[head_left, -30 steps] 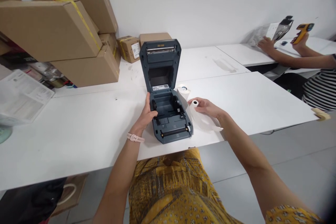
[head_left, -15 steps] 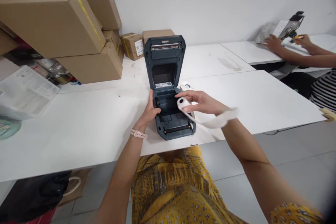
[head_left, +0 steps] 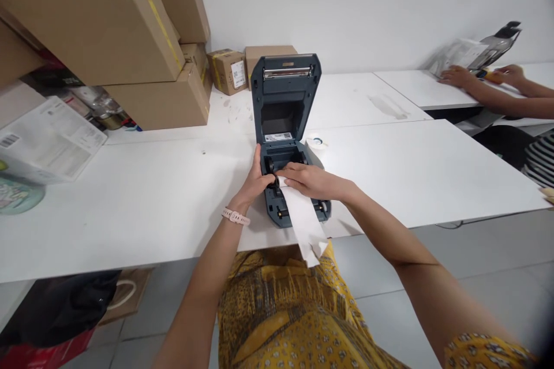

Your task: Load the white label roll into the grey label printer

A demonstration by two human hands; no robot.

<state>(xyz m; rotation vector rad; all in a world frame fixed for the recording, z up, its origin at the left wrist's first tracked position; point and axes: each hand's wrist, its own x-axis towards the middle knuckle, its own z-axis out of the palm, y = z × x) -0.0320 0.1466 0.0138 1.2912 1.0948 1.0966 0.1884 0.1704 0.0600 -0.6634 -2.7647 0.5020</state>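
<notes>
Apparent step: media loading.
Left hand [head_left: 256,183] grips the open printer [head_left: 283,147] by its side; paper roll [head_left: 283,182] sits inside, gripped by the fingers of the right hand [head_left: 314,180]. Seating is partly hidden; the next move likely calls for centring it.

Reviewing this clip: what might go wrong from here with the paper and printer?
The raised lid of the printer stands behind the left hand and right hand; if knocked, it might drop on them. The paper strip overhangs the front edge of the table, so it might snag or tear.
</notes>
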